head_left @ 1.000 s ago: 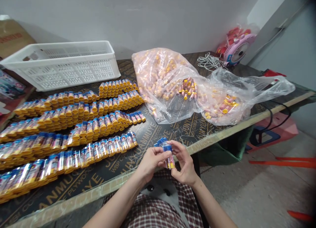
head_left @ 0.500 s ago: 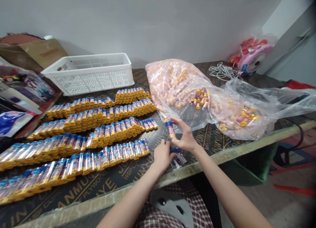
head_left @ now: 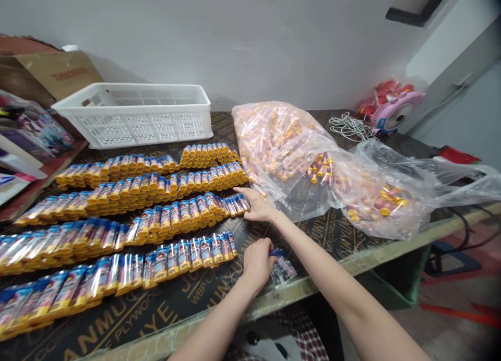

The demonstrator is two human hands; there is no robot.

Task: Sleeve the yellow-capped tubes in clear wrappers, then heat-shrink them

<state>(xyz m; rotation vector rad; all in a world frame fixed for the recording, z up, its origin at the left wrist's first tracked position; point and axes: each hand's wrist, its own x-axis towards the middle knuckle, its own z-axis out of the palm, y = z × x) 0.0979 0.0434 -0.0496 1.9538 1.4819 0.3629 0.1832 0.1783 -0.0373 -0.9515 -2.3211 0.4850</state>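
Note:
At the near end of a short row of small tubes [head_left: 234, 204], my right hand [head_left: 259, 205] grips the last tube between thumb and fingers, partly hiding it. These tubes have blue tops and yellow bases under shiny clear wrap. Closer to the table edge, my left hand [head_left: 257, 262] is curled, its fingertips against a small pile of clear plastic sleeves [head_left: 284, 269] with blue ends. What those fingers pinch is hidden. Long stacked rows of wrapped tubes [head_left: 168, 262] lie to the left of both hands.
A large clear bag [head_left: 279, 136] of pink-and-yellow tubes lies behind my right hand, its opening spread rightward with loose tubes [head_left: 385, 202]. At the back stand a white plastic basket [head_left: 152, 126], a cardboard box [head_left: 58, 71], a white cable [head_left: 350, 126] and a pink fan [head_left: 395, 113].
My right hand has moved left and away from me, carrying a tube from above the sleeves to the end of the short row. My left hand stays by the sleeves. The view has shifted slightly.

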